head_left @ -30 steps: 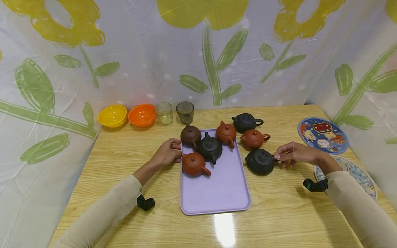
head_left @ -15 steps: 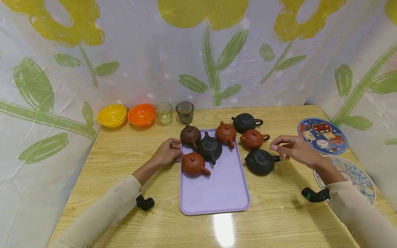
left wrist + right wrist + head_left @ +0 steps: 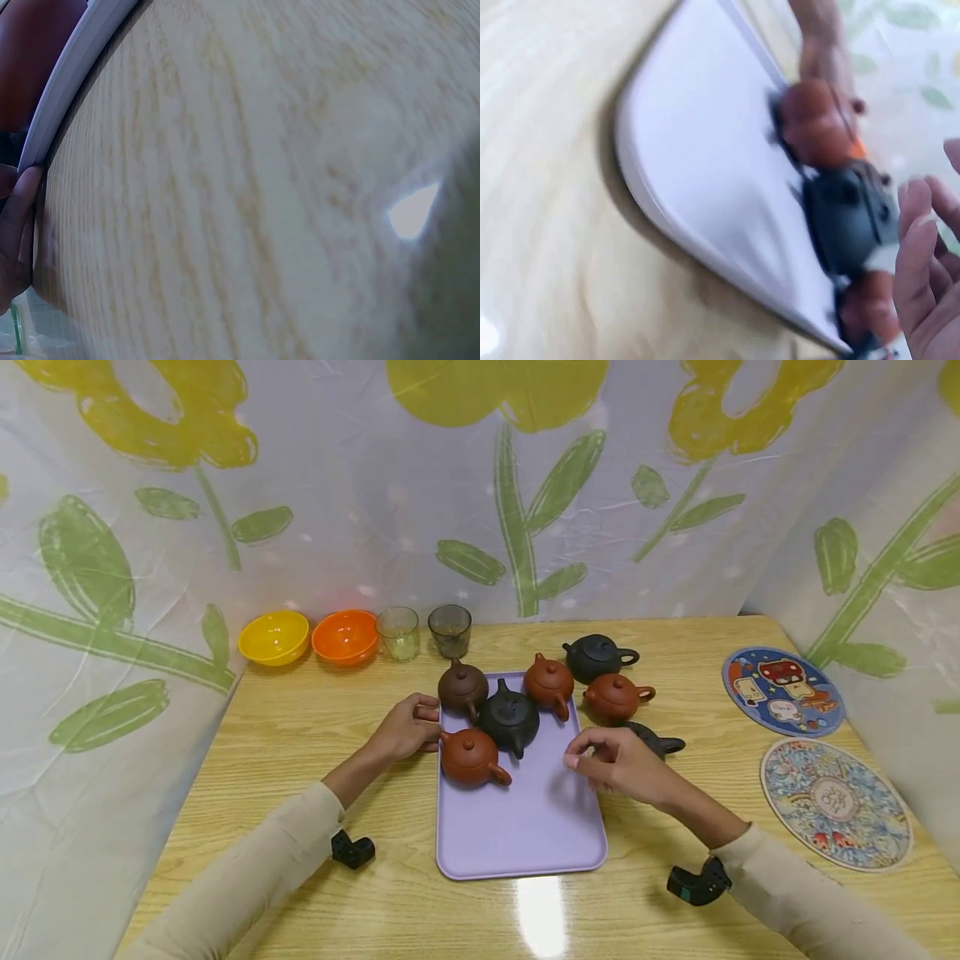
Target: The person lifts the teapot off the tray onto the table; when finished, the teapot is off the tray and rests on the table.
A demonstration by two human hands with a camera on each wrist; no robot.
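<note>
1. Wooden table [image 3: 300,752]; lilac tray [image 3: 525,835] at centre, long axis running away from the person toward the curtain.
2. On the tray's far half: four teapots — dark brown [image 3: 462,687], black [image 3: 509,718], red-brown at the far right [image 3: 549,683], red-brown nearest [image 3: 469,757].
3. Off the tray, just beyond its right edge: three more teapots. Black teapot on the table [image 3: 658,743] mostly hidden behind the right hand, handle pointing right.
4. Right hand [image 3: 622,764] hovering over the tray's right edge, fingers loosely curled and apart, gripping nothing; that teapot directly behind the hand, on its far-right side, nearer this hand than the other.
5. Left hand [image 3: 408,729] resting at the tray's left rim, fingers curled against the edge; whether clamped on it cannot tell. Nearest red-brown teapot just right of it.
6. Right wrist view: blurred, open fingers [image 3: 922,277] beside the tray.
</note>
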